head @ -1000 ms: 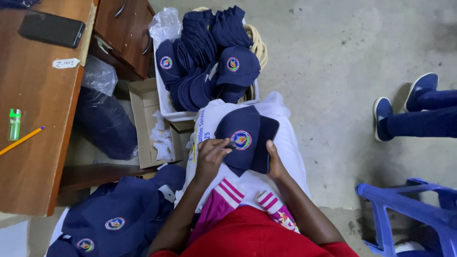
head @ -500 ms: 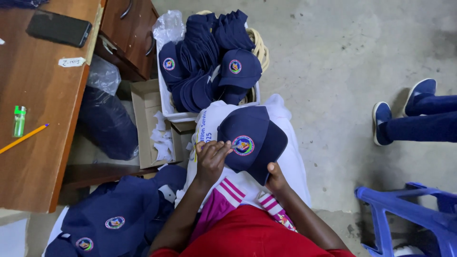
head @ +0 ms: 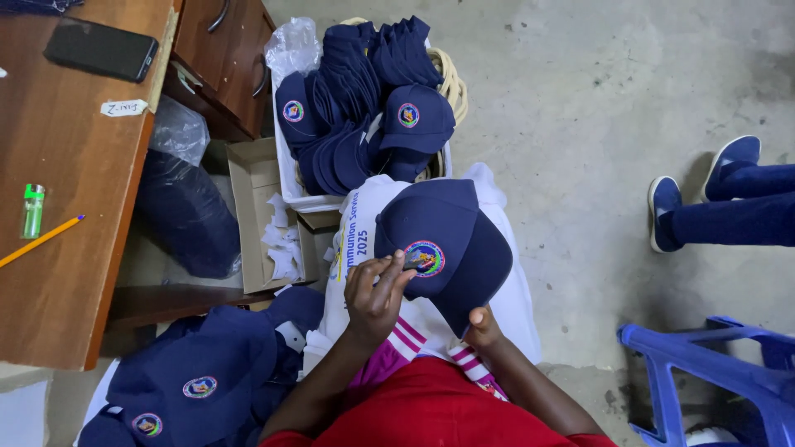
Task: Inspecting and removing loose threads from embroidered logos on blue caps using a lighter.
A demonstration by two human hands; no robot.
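1. You hold a navy cap over the white cloth on your lap.
2. Your left hand pinches at the round badge on the cap's front (fingertips bent onto its edge).
3. Your right hand grips the cap's brim from below.
4. Beyond the cap, a white tub holds stacked navy caps; the desk lies left of the cap.

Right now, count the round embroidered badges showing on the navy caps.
5: one on the held cap by the left hand, two in the basket, two in the floor pile. Stacked caps likely hide more.
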